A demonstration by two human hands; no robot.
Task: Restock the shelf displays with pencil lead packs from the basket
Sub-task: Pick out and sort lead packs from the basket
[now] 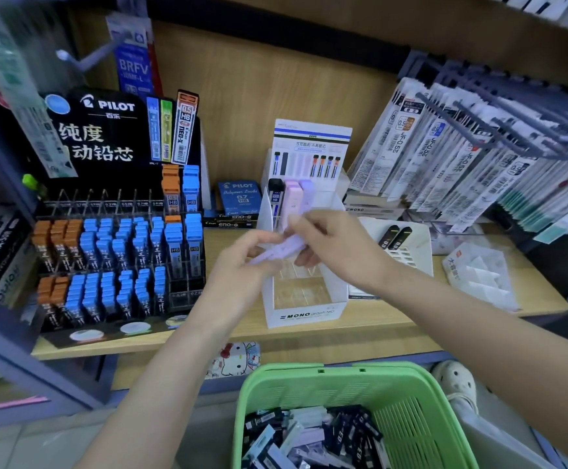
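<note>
Item in hand: one lilac pencil lead pack (280, 248). We hold it slantwise between both hands, above the MONO display, at twelve o'clock from the basket.
Left hand (242, 257): the thumb and curled fingers pinch the pack's lower end, at its eight o'clock.
Right hand (331, 243): the fingertips pinch the upper end, at its two o'clock. Blur hides exactly which fingers bear on it.
Destination: the white MONO display box (306, 314), mid-shelf. Its back-row packs (292, 198), one black, one pink and one lilac, stand upright at twelve o'clock. The front cells behind the clear dividers appear unfilled.
Source: the green basket (421, 411) at six o'clock of the view, with loose packs (309, 438) heaped in it in mixed colours.
Neighbours: the Pilot rack (116, 252) is at nine o'clock of the display. The white tray (411, 252), holding two black packs, is at three o'clock. The hanging refills (461, 157) are at two o'clock.
Step, as we judge it: we are turning the pack upright before slotting it beside its lilac match.
Progress, as we judge it: early, since most cells are unfilled and the basket is well stocked.
Risk 1: the pack may slip when one hand lets go. It is smooth and held only at its ends, so it could drop into the wrong cell or off the shelf edge.
Risk 2: a tilted entry may catch on a divider and jam, or lean across two cells.
Risk 3: pressing down may push the light cardboard box back or tip it, toppling the back row.
Risk 4: we may misfile the pack by colour or grade. Its label is too blurred for us to read here.
</note>
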